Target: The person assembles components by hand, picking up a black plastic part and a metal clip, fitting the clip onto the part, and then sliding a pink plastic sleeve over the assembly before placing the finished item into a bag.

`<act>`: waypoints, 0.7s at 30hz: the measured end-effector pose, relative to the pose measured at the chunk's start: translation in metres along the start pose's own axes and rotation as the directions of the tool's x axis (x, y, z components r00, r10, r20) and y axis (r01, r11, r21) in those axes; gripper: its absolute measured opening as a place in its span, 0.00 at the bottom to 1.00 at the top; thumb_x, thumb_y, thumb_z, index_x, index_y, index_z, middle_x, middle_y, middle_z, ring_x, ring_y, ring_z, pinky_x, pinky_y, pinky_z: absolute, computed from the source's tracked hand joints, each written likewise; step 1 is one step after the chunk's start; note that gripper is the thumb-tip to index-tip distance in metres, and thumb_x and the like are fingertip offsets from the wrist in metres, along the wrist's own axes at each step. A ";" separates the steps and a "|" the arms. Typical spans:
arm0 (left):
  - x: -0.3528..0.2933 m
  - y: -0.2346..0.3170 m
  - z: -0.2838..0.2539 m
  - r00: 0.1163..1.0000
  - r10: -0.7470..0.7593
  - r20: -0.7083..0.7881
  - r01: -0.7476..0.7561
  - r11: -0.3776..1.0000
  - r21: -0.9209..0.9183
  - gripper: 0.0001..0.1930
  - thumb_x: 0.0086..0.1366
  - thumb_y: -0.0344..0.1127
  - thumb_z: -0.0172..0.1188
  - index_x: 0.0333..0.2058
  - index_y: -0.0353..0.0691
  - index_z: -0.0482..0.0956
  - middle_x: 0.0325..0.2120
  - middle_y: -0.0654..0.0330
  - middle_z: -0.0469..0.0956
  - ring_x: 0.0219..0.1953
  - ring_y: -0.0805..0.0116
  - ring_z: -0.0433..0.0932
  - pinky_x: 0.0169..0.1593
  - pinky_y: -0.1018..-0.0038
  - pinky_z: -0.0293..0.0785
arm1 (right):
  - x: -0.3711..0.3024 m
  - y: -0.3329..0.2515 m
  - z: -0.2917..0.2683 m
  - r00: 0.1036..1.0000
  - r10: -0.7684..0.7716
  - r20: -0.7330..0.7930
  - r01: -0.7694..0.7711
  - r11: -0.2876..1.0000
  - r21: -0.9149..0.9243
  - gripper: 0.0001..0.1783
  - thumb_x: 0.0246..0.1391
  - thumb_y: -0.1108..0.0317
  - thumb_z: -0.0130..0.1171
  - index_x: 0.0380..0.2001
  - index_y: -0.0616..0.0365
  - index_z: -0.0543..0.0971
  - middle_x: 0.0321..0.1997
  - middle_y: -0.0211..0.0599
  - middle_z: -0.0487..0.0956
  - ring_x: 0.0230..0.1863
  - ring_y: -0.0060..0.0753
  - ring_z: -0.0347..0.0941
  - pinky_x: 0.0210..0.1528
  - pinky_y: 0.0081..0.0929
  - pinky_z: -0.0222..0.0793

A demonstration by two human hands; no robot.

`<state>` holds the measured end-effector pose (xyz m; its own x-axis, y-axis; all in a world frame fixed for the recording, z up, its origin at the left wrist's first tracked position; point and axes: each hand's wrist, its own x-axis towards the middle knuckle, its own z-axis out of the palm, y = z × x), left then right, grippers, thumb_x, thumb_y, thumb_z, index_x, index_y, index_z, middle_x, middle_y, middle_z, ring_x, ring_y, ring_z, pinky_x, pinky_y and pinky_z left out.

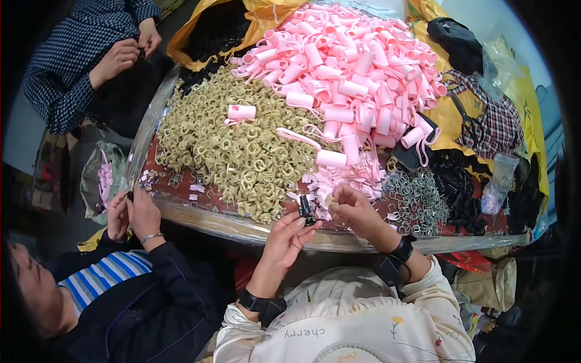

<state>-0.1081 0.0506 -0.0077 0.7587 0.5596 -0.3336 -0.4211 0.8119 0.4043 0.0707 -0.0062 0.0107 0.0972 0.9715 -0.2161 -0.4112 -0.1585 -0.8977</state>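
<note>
My left hand point(284, 239) is closed in a pinch on a small black plastic part point(306, 209), which stands upright above the table's near edge. To its right, my right hand point(358, 210) pinches a small pale beige piece point(330, 202) between thumb and fingers; its exact kind is too small to make out. The two hands are close together but apart. Just beyond them lies a heap of small pink plastic pieces point(348, 181). The khaki ring-shaped clips point(236, 145) form a large pile to the left of it.
Pink plastic tubes with straps point(363, 72) are piled high at the back. Metal buckles point(417, 199) and black parts point(457, 187) lie at right, near a clear bag point(501, 181). A yellow sack point(187, 48) stands far left. One co-worker's hands point(136, 215) work at left, another's point(130, 51) beyond.
</note>
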 end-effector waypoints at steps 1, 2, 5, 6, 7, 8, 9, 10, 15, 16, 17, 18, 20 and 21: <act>0.001 -0.003 0.003 1.000 -0.005 -0.004 0.005 1.000 0.026 0.11 0.56 0.25 0.49 0.39 0.29 0.68 0.34 0.51 0.73 0.39 0.58 0.74 0.39 0.75 0.75 | -0.005 0.000 -0.004 1.000 -0.012 -0.008 0.012 1.000 0.023 0.05 0.50 0.69 0.49 0.25 0.56 0.66 0.19 0.22 0.65 0.20 0.11 0.60 0.21 0.10 0.56; 0.002 -0.006 0.007 1.000 -0.011 -0.009 0.011 0.999 0.053 0.11 0.56 0.25 0.49 0.39 0.28 0.68 0.34 0.51 0.73 0.38 0.59 0.74 0.39 0.76 0.75 | -0.010 0.000 -0.008 1.000 -0.024 -0.017 0.025 0.999 0.047 0.05 0.51 0.69 0.49 0.24 0.56 0.66 0.19 0.22 0.65 0.20 0.10 0.59 0.21 0.10 0.56; 0.007 -0.015 0.022 0.999 -0.038 -0.020 0.041 0.989 0.146 0.12 0.56 0.24 0.49 0.39 0.28 0.68 0.34 0.51 0.73 0.37 0.60 0.75 0.38 0.77 0.75 | -0.018 0.003 -0.018 0.997 -0.068 -0.033 0.068 0.998 0.010 0.06 0.51 0.68 0.49 0.25 0.57 0.67 0.21 0.23 0.65 0.21 0.11 0.59 0.23 0.11 0.57; 0.009 -0.018 0.026 0.999 -0.046 -0.025 0.050 0.981 0.186 0.12 0.56 0.24 0.49 0.39 0.28 0.68 0.33 0.51 0.73 0.37 0.61 0.75 0.37 0.78 0.75 | -0.021 0.004 -0.022 0.996 -0.085 -0.036 0.085 0.996 -0.015 0.06 0.51 0.68 0.49 0.25 0.57 0.67 0.22 0.23 0.66 0.22 0.12 0.59 0.23 0.11 0.57; 0.011 -0.021 0.029 0.998 -0.058 -0.026 0.062 0.979 0.195 0.12 0.56 0.24 0.49 0.39 0.28 0.68 0.33 0.51 0.73 0.37 0.61 0.75 0.37 0.78 0.75 | -0.025 0.003 -0.026 0.995 -0.089 -0.047 0.089 0.996 -0.004 0.06 0.51 0.68 0.49 0.25 0.57 0.67 0.22 0.23 0.66 0.22 0.12 0.59 0.23 0.11 0.57; 0.013 -0.023 0.031 0.997 -0.066 -0.028 0.070 0.973 0.219 0.12 0.56 0.24 0.49 0.40 0.27 0.68 0.33 0.51 0.73 0.37 0.61 0.75 0.37 0.79 0.75 | -0.028 0.001 -0.030 0.992 -0.114 -0.044 0.111 0.992 -0.058 0.06 0.51 0.68 0.49 0.26 0.58 0.67 0.24 0.25 0.66 0.23 0.13 0.60 0.25 0.12 0.58; 0.015 -0.025 0.033 0.997 -0.073 -0.029 0.078 0.967 0.243 0.12 0.55 0.23 0.49 0.40 0.27 0.68 0.33 0.52 0.73 0.36 0.62 0.75 0.37 0.79 0.75 | -0.031 -0.001 -0.034 0.990 -0.138 -0.041 0.133 0.985 -0.114 0.06 0.51 0.68 0.49 0.26 0.59 0.68 0.26 0.27 0.66 0.25 0.14 0.61 0.26 0.13 0.58; 0.017 -0.027 0.035 0.996 -0.080 -0.029 0.085 0.961 0.265 0.12 0.55 0.23 0.49 0.40 0.27 0.68 0.33 0.52 0.73 0.36 0.63 0.75 0.37 0.80 0.75 | -0.034 -0.003 -0.037 0.986 -0.161 -0.036 0.153 0.974 -0.170 0.06 0.51 0.68 0.49 0.26 0.60 0.69 0.27 0.28 0.66 0.27 0.15 0.61 0.28 0.13 0.59; 0.024 -0.036 0.042 0.989 -0.141 -0.036 0.145 0.947 0.287 0.13 0.55 0.24 0.50 0.40 0.27 0.68 0.33 0.52 0.73 0.35 0.63 0.75 0.37 0.80 0.75 | -0.041 -0.005 -0.052 0.856 -0.513 0.060 0.487 0.765 -0.422 0.05 0.51 0.72 0.48 0.27 0.62 0.71 0.34 0.32 0.65 0.30 0.16 0.63 0.30 0.12 0.61; 0.026 -0.038 0.043 0.987 -0.161 -0.031 0.163 0.944 0.287 0.13 0.55 0.24 0.50 0.40 0.27 0.68 0.33 0.52 0.73 0.35 0.63 0.75 0.37 0.80 0.75 | -0.043 -0.007 -0.050 0.865 -0.497 0.075 0.477 0.765 -0.432 0.05 0.50 0.72 0.49 0.26 0.62 0.72 0.36 0.33 0.64 0.32 0.17 0.63 0.32 0.12 0.62; 0.027 -0.040 0.043 0.983 -0.180 -0.027 0.180 0.941 0.287 0.13 0.55 0.24 0.51 0.40 0.27 0.68 0.33 0.52 0.73 0.35 0.63 0.75 0.37 0.80 0.75 | -0.044 -0.008 -0.048 0.873 -0.479 0.091 0.467 0.766 -0.442 0.06 0.50 0.72 0.49 0.25 0.63 0.72 0.37 0.34 0.63 0.34 0.18 0.63 0.33 0.13 0.63; 0.028 -0.041 0.043 0.980 -0.197 -0.022 0.195 0.938 0.286 0.13 0.55 0.25 0.51 0.40 0.27 0.68 0.33 0.52 0.74 0.35 0.63 0.75 0.37 0.80 0.75 | -0.044 -0.008 -0.047 0.881 -0.461 0.109 0.457 0.766 -0.452 0.06 0.50 0.72 0.49 0.25 0.64 0.73 0.39 0.35 0.63 0.36 0.19 0.63 0.34 0.14 0.63; 0.028 -0.045 0.040 0.979 -0.201 -0.024 0.200 0.943 0.267 0.13 0.56 0.25 0.51 0.40 0.28 0.68 0.33 0.52 0.74 0.35 0.63 0.75 0.37 0.80 0.75 | -0.043 -0.002 -0.046 0.898 -0.433 0.080 0.424 0.798 -0.428 0.06 0.49 0.72 0.50 0.25 0.63 0.73 0.39 0.35 0.62 0.36 0.19 0.63 0.34 0.15 0.64; 0.028 -0.046 0.039 0.979 -0.202 -0.023 0.202 0.947 0.251 0.13 0.56 0.26 0.51 0.40 0.28 0.68 0.33 0.52 0.74 0.35 0.63 0.75 0.37 0.80 0.75 | -0.043 0.002 -0.046 0.911 -0.409 0.054 0.395 0.826 -0.403 0.05 0.49 0.72 0.51 0.25 0.63 0.73 0.39 0.35 0.62 0.36 0.19 0.62 0.35 0.15 0.64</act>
<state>-0.0484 0.0221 -0.0029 0.8168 0.3873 -0.4277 -0.1213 0.8399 0.5290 0.1073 -0.0559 0.0011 0.2075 0.9594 0.1909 0.0636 0.1815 -0.9813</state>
